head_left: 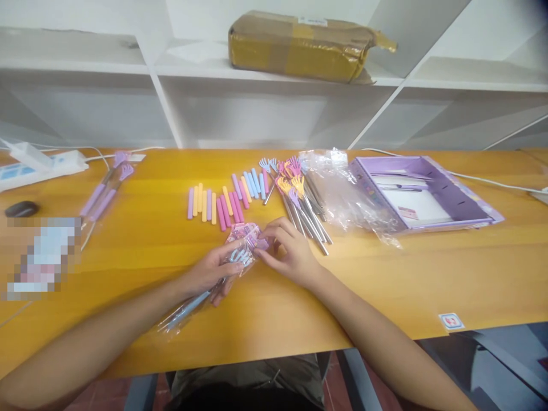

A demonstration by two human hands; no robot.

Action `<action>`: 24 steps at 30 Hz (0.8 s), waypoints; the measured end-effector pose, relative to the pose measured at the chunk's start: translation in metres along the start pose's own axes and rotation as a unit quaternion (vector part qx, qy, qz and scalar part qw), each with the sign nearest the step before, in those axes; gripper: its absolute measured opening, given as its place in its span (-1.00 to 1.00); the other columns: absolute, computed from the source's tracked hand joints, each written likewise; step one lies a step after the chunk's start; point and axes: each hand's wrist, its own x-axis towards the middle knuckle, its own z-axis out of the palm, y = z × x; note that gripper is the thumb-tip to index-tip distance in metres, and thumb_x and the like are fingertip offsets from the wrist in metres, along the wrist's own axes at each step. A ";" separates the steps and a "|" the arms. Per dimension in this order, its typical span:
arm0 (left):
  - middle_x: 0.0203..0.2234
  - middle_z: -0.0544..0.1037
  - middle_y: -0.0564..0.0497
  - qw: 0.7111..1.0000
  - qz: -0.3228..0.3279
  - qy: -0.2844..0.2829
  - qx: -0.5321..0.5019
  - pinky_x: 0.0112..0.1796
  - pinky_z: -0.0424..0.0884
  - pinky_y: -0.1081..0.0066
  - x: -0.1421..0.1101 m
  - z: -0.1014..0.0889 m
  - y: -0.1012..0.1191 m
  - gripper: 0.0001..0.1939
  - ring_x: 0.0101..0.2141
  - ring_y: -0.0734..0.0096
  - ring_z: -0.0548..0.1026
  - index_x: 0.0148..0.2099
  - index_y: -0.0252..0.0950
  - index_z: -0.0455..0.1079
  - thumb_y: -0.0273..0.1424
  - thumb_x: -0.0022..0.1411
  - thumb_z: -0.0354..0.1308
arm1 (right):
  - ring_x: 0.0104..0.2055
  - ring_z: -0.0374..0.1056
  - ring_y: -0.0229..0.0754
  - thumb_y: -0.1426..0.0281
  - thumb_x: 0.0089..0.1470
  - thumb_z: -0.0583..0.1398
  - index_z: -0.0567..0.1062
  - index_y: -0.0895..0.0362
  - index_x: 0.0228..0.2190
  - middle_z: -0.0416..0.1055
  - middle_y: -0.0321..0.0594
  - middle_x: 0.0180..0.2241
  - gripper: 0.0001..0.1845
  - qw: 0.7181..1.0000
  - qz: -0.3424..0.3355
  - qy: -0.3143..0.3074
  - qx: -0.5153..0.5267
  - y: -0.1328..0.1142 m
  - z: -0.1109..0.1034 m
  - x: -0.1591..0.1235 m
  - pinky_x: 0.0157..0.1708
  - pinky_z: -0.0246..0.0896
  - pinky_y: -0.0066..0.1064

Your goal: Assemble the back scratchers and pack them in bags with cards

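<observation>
My left hand (218, 271) grips a blue back scratcher (192, 305) inside a clear plastic sleeve, its claw end facing away from me. At the sleeve's far end is a pink and purple printed card (247, 233). The fingers of my right hand (289, 251) pinch the purple edge of that card. Beyond my hands lie several pink, yellow, purple and blue handle tubes (231, 202) in loose rows. To their right is a pile of back scratcher rods (303, 214) with coloured claw heads.
Clear plastic bags (342, 197) lie beside a purple box (462, 211) holding papers and a pen. Two purple back scratchers (103, 194) lie at left, near a mouse (21, 209) and a power strip (43, 168). A taped parcel (299, 48) rests on the shelf.
</observation>
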 end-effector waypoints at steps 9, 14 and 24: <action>-0.62 0.53 0.13 0.999 -0.005 -0.005 0.044 -0.68 0.22 0.61 0.003 0.000 -0.010 0.15 -0.75 0.44 0.42 0.67 -0.23 -0.43 -0.03 0.42 0.28 | -0.23 0.48 -0.21 0.48 0.32 0.25 0.44 0.04 -0.09 0.45 -0.17 -0.17 -0.83 0.999 0.006 0.043 -0.028 -0.006 0.007 0.000 -0.36 0.54 -0.40; -0.61 0.50 0.16 0.997 0.001 -0.022 0.069 -0.65 0.24 0.61 0.002 0.002 -0.008 0.07 -0.73 0.49 0.41 0.67 -0.21 -0.35 -0.06 0.46 0.25 | -0.26 0.48 -0.21 0.44 0.27 0.31 0.41 0.05 -0.08 0.45 -0.17 -0.16 -0.77 0.999 0.019 0.040 -0.019 -0.010 0.011 -0.002 -0.38 0.54 -0.40; -0.58 0.48 0.16 0.995 -0.002 -0.009 0.099 -0.61 0.38 0.55 0.001 0.005 -0.010 0.05 -0.65 0.43 0.47 0.67 -0.17 -0.35 -0.03 0.47 0.23 | -0.23 0.52 -0.20 0.46 0.29 0.22 0.36 0.02 0.10 0.53 -0.19 -0.14 -0.63 0.991 0.128 0.034 0.009 0.003 0.013 -0.005 -0.34 0.52 -0.40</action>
